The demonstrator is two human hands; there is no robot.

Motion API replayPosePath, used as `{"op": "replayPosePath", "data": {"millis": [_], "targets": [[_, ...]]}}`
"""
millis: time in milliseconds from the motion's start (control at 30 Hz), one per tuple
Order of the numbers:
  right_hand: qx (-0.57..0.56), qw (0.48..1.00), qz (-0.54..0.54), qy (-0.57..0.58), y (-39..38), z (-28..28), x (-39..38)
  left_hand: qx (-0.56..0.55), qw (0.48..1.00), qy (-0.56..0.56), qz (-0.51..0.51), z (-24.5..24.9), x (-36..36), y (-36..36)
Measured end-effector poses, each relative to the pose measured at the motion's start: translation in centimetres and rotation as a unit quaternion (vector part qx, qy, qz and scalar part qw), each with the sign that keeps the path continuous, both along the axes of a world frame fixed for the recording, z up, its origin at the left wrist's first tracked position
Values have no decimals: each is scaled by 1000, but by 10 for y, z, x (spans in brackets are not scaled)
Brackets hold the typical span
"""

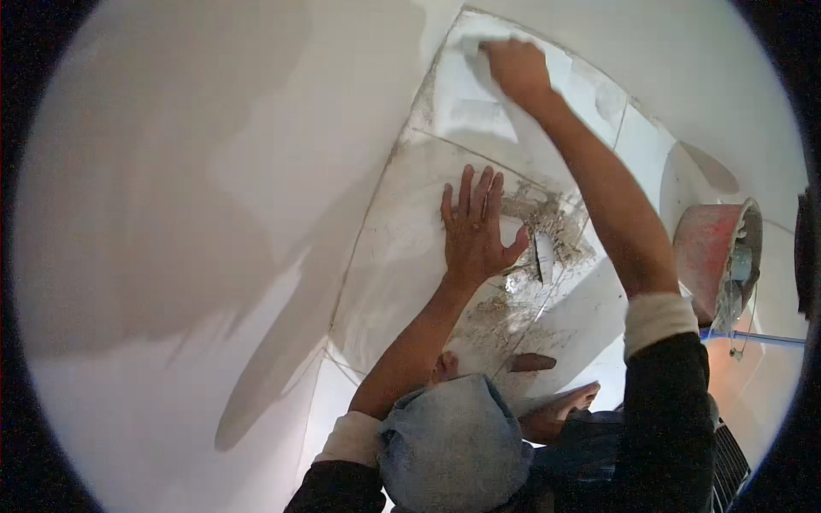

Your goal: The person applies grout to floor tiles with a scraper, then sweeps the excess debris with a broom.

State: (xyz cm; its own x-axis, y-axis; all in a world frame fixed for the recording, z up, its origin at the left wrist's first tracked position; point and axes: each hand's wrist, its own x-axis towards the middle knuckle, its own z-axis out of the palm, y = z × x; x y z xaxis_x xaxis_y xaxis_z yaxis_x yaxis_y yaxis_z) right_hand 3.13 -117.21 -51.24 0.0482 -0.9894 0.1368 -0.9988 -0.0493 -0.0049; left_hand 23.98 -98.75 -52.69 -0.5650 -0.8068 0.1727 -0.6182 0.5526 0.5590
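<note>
My left hand (475, 235) lies flat on the dirty tiled floor (398, 227), its fingers spread and nothing in it. At the far end of the tiles, near the corner, my right hand (518, 70) is closed on a small, blurred, pale tool (472, 50) that touches the white tile. Wet grey mortar (556, 227) is smeared on the tiles just right of my left hand. A shiny metal blade (545, 258) lies in this mortar, beside my left thumb.
A red bucket (705, 252) with stained walls lies tipped at the right, a pale object in its mouth. Walls (214, 171) flank the tiles. My denim-covered knee (457, 445) and bare foot (560, 410) are at the bottom. A blue strip (761, 338) runs below the bucket.
</note>
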Motion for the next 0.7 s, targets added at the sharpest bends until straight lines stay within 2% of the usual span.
{"op": "replayPosePath", "data": {"millis": [33,67,167,200,267,300,367,433,467,500,567,633,667,700], "targets": [[-45,999,0,5,-24,-3,-5,-5,1000,-5,3,0,0,-1],[-41,998,13,52,-20,1,10,-1,1000,-8,0,2,0,-3],[16,993,116,-23,54,-3,71,2,1000,-9,1,3,0,-2],[18,993,116,-22,55,0,77,2,1000,0,7,4,-1,-2],[7,999,46,-9,56,8,83,2,1000,8,12,3,0,-1],[41,999,7,-24,35,13,66,-6,1000,11,11,1,0,-2],[29,998,-54,-1,-7,14,34,-12,1000,17,0,-1,1,-1],[9,1000,-25,-6,11,-3,41,8,1000,5,5,1,1,0],[33,999,3,13,41,0,54,-2,1000,12,7,-2,0,1],[-15,999,38,21,69,1,63,-1,1000,23,-2,0,-3,-2],[-66,997,-4,37,75,1,49,12,1000,-10,8,2,-4,-1],[-2,999,-40,-8,20,-4,3,5,1000,-18,-1,1,-2,4],[-18,997,-59,37,-4,11,-8,8,1000,-3,0,1,-1,5],[-69,996,-56,2,-17,12,-9,6,1000,15,3,0,-1,0]]}}
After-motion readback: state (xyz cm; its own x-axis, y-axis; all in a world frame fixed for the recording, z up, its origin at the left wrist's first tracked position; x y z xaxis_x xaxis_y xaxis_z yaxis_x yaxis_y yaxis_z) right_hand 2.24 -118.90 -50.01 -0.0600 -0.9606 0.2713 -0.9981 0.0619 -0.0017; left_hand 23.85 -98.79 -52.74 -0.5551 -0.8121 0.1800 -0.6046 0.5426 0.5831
